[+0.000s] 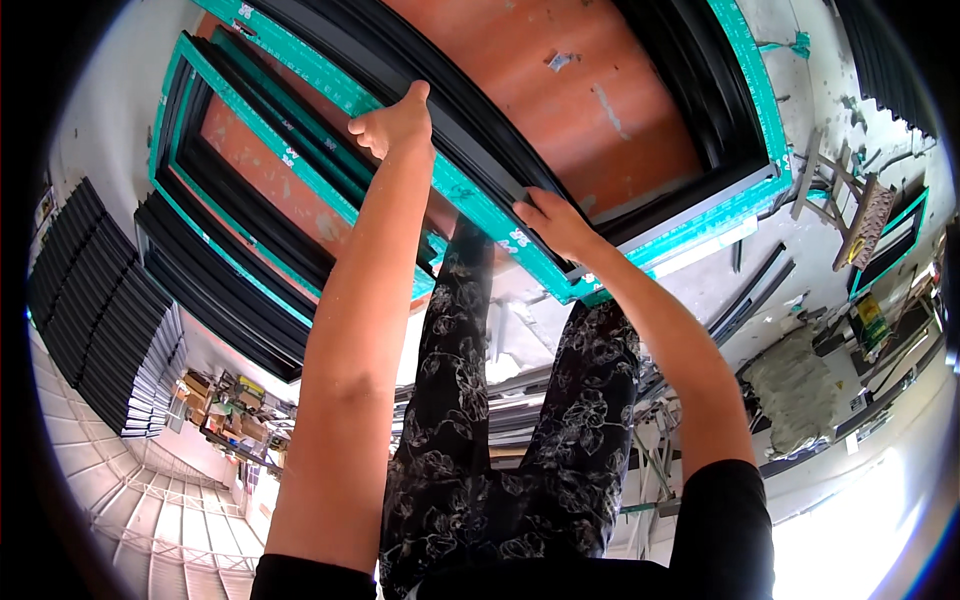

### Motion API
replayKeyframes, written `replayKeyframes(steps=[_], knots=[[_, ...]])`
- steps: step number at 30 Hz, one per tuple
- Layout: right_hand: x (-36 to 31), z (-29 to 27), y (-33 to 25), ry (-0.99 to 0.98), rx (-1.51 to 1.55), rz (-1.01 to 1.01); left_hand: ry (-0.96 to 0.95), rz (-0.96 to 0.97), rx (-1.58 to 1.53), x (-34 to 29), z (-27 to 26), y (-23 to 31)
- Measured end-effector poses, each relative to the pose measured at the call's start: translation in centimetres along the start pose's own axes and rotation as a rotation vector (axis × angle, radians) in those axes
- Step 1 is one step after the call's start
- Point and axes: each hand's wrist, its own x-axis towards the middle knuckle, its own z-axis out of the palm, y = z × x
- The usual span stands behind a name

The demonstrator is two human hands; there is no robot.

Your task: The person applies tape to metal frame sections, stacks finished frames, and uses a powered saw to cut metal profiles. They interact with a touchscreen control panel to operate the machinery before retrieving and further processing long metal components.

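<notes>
Frame is located from upper centre to upper right, over the orange surface; full contact beneath cannot be confirmed. A second frame is noted at upper left. The near rail is grasped by the left hand at upper centre and by the right hand nearer the lower corner; hidden fingertips cannot be assessed. Handling, judged: stiff, awkwardly heavy, easily scratched; green film possibly slippery. Well-spaced holds on the rails are advised.
</notes>
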Motion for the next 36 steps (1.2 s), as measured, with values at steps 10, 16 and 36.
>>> replayKeyframes(steps=[10,16,36], knots=[[-2.3,-3.8,3.0,-0.476,-0.097,0.215,-0.035,-0.009,-0.084,0.5,-0.3,-0.3],[-2.6,-3.7,2.7,-0.385,-0.091,0.157,-0.032,0.030,-0.061,-0.9,-0.9,-0.4],[-5.4,1.7,1.9,-0.012,-0.560,0.023,0.027,0.293,-0.146,2.9,-1.6,-3.6]])
